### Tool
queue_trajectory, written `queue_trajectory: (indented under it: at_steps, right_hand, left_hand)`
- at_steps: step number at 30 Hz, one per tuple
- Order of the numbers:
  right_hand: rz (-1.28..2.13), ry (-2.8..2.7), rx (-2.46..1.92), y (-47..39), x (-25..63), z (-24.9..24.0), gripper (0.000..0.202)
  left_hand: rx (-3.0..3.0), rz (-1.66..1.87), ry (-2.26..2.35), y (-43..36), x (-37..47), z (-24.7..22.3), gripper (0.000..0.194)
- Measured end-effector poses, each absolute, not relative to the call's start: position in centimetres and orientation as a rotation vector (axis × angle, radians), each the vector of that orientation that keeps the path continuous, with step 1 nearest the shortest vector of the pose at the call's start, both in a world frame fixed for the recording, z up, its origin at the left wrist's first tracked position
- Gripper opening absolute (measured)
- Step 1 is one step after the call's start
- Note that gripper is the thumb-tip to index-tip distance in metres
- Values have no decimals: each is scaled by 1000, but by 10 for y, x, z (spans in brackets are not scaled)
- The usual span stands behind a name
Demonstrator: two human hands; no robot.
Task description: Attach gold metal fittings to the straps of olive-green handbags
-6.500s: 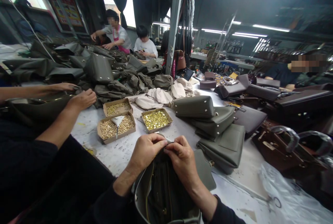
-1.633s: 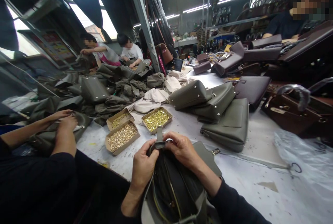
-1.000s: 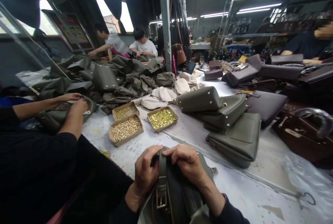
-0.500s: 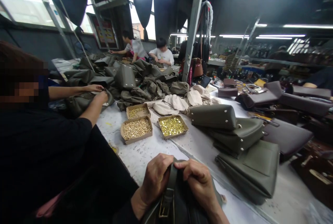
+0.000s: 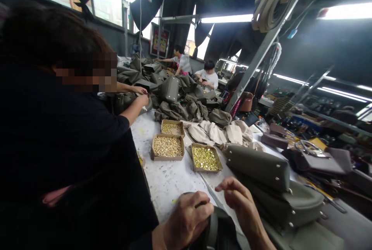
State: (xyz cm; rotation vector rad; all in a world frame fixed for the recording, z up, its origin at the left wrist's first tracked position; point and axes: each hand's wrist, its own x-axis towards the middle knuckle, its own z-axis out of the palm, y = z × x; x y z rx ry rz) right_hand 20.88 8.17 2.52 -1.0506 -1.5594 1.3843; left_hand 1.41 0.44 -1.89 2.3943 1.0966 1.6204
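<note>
At the bottom edge, my left hand is closed on the top of a dark olive leather handbag. A strap runs along that bag, and much of it is cut off by the frame or covered by my hand. My right hand is raised just right of the bag and apart from it, with loosely bent fingers and nothing visible in them. Beyond my hands lies a cardboard tray of flat gold studs. To its left are a tray of small rounded gold studs and a smaller tray of gold pieces.
Olive bags with metal feet are stacked at right, close to my right hand. Beige cloth pouches and piled olive bags lie farther back. A co-worker at left handles an olive bag. A metal post stands behind the table.
My right hand has let go of the bag's top and lifted away to the right. My left hand stays on the bag. The view has turned left and tilted.
</note>
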Motion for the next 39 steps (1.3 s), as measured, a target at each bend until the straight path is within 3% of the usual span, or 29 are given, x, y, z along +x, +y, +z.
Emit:
queue_trajectory:
  at_steps: [3, 7, 20, 29, 35, 39]
  right_hand:
    - [1076, -2031, -1159, 124, 173, 40, 27]
    - [507, -2587, -1074, 169, 111, 41, 19]
    - [42, -3017, -969, 218, 10, -4, 14]
    - [273, -2735, -1087, 215, 11, -14, 18]
    - [799, -2301, -1055, 223, 19, -1, 17]
    - [1202, -2004, -988, 213, 45, 18, 34]
  left_hand:
    - [2463, 1638, 1087, 4, 17, -17, 19]
    - [2493, 1653, 1090, 6, 19, -17, 22]
    - [2537, 1878, 1031, 19, 23, -37, 23]
    - [2520, 1872, 1043, 17, 23, -38, 22]
    - [2517, 1843, 960, 12, 19, -25, 24]
    - [2508, 1760, 984, 7, 15, -17, 25]
